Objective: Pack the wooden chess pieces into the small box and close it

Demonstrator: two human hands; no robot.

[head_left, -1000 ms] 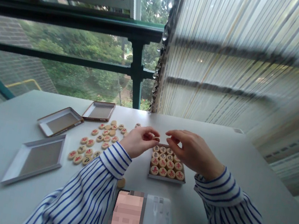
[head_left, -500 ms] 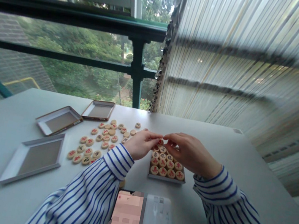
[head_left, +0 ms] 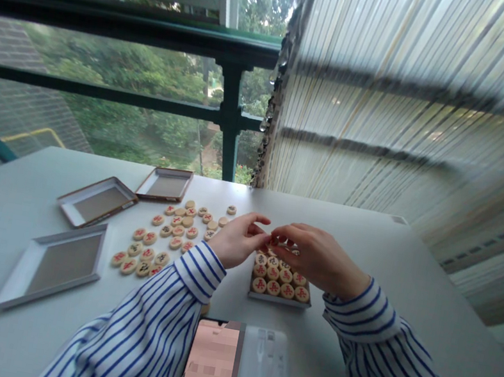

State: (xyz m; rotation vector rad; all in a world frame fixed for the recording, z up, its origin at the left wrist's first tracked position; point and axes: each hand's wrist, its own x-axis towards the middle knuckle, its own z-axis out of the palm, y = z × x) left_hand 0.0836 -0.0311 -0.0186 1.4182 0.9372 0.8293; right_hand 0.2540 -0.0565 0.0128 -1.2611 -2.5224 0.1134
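Observation:
A shallow box (head_left: 278,300) stands in front of me, filled with rows of round wooden Chinese chess pieces (head_left: 273,273), red and black characters facing up. Both hands meet over its far end and cover the back rows. My left hand (head_left: 239,238) has its index finger lifted away from the thumb, and the thumb tip comes up to the right fingertips. With fingers bent together in a pinch, my right hand (head_left: 318,255) hides whatever lies between them. Many loose Chinese chess pieces (head_left: 178,231) are scattered left of my left hand, some face down.
Three shallow box parts lie at the left: a grey-white tray (head_left: 57,268), a brown-edged lid (head_left: 98,202) and another lid (head_left: 165,185) farther back. A pink-screened phone (head_left: 214,344) and a clear plastic case (head_left: 265,373) lie nearest me. A string curtain (head_left: 393,109) hangs behind the table.
My left index finger has lifted away from the thumb. The right fingers have shifted slightly left and curled in more. A red piece visible beneath the fingertips before is now mostly covered.

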